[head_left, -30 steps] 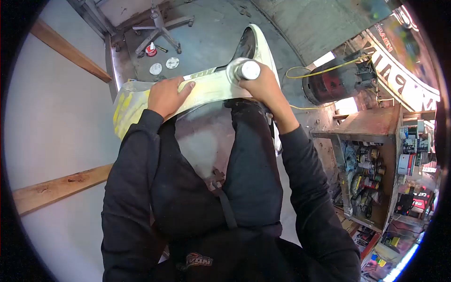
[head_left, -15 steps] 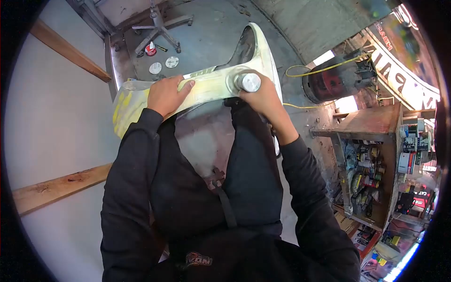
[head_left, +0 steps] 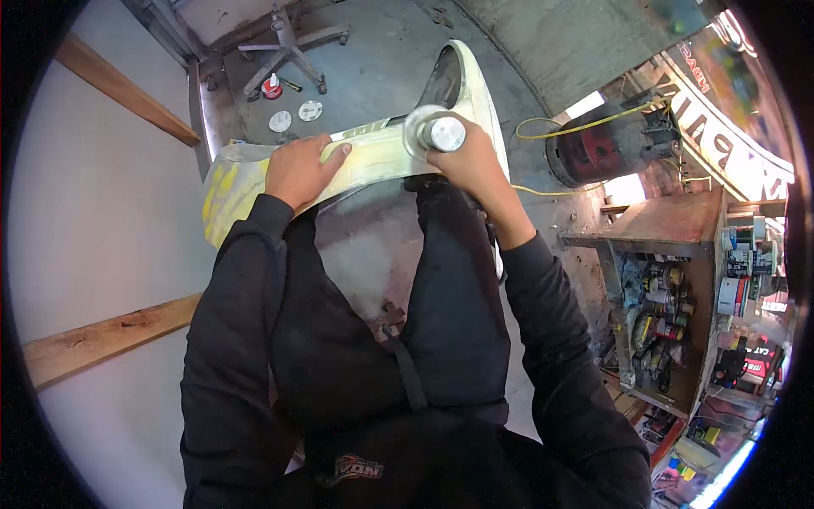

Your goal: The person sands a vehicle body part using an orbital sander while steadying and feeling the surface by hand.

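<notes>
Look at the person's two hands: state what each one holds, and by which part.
The right hand grips a round power sander by its silver body. The left hand lies flat on the pale curved panel, pressing it rather than gripping.

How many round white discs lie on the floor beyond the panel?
2: the two white discs sit side by side on the grey floor, one left, the other right, just below the red-capped bottle. Others may be hidden behind the panel.
</notes>
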`<act>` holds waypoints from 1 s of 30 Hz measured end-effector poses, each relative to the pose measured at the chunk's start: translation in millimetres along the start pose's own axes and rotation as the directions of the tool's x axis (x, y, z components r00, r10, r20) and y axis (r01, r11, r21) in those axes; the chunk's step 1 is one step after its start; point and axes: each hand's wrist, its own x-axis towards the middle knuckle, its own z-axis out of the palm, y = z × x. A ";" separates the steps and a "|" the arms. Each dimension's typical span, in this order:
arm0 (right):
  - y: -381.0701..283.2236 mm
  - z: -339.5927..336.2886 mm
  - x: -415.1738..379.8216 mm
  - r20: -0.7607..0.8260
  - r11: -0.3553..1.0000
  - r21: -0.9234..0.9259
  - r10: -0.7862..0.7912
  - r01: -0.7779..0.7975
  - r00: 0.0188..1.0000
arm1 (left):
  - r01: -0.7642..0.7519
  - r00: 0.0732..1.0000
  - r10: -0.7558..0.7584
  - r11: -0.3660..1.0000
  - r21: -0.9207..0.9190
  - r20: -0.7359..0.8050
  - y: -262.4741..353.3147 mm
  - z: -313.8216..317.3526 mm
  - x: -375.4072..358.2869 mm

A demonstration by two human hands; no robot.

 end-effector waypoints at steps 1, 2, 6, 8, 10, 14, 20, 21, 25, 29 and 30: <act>-2.0 1.1 -6.0 0.011 1.000 -0.004 0.020 -0.020 1.000 | -0.005 1.000 0.005 1.000 0.010 0.002 -0.7 -0.2 -0.3; -2.1 1.8 -10.7 0.030 1.000 0.003 0.027 -0.027 0.999 | 0.003 1.000 -0.003 1.000 0.014 0.009 -1.1 -0.3 -0.7; 2.7 4.1 -26.2 -0.009 1.000 0.011 0.003 -0.002 1.000 | -0.001 1.000 0.001 1.000 0.015 -0.002 1.5 -1.8 -2.1; 11.5 -0.2 -24.8 -0.034 0.999 0.036 0.014 -0.013 0.999 | -0.004 1.000 0.005 1.000 0.016 -0.010 -0.1 -1.0 -2.0; 13.2 -3.8 -23.8 -0.073 0.999 0.023 0.034 -0.032 0.997 | 0.001 1.000 -0.002 1.000 0.019 0.003 -0.1 -0.2 -0.8; 15.3 -5.1 -19.2 -0.082 0.998 -0.001 0.065 -0.066 0.994 | -0.003 1.000 0.004 1.000 0.022 -0.001 0.8 -0.9 -1.0; 2.1 11.3 -30.1 -0.046 1.000 -0.015 -0.004 0.004 0.999 | -0.009 1.000 0.009 1.000 0.010 0.002 -0.9 -0.1 -0.6; 5.2 12.0 -30.7 -0.051 1.000 -0.008 -0.001 0.001 0.999 | -0.013 1.000 0.013 1.000 0.015 -0.002 -1.5 0.2 -0.9; 13.9 4.5 -30.5 -0.100 1.000 -0.002 0.014 -0.014 0.995 | -0.008 1.000 0.008 1.000 0.010 0.008 -1.7 0.6 -2.0; 19.6 -2.1 -26.6 -0.132 0.998 -0.021 0.048 -0.051 0.990 | 0.008 1.000 -0.009 1.000 0.009 0.027 2.0 -2.2 -1.5; 19.0 -2.0 -26.1 -0.140 0.999 -0.027 0.028 -0.032 0.990 | 0.014 0.999 -0.014 1.000 0.010 0.031 2.8 -2.9 -1.4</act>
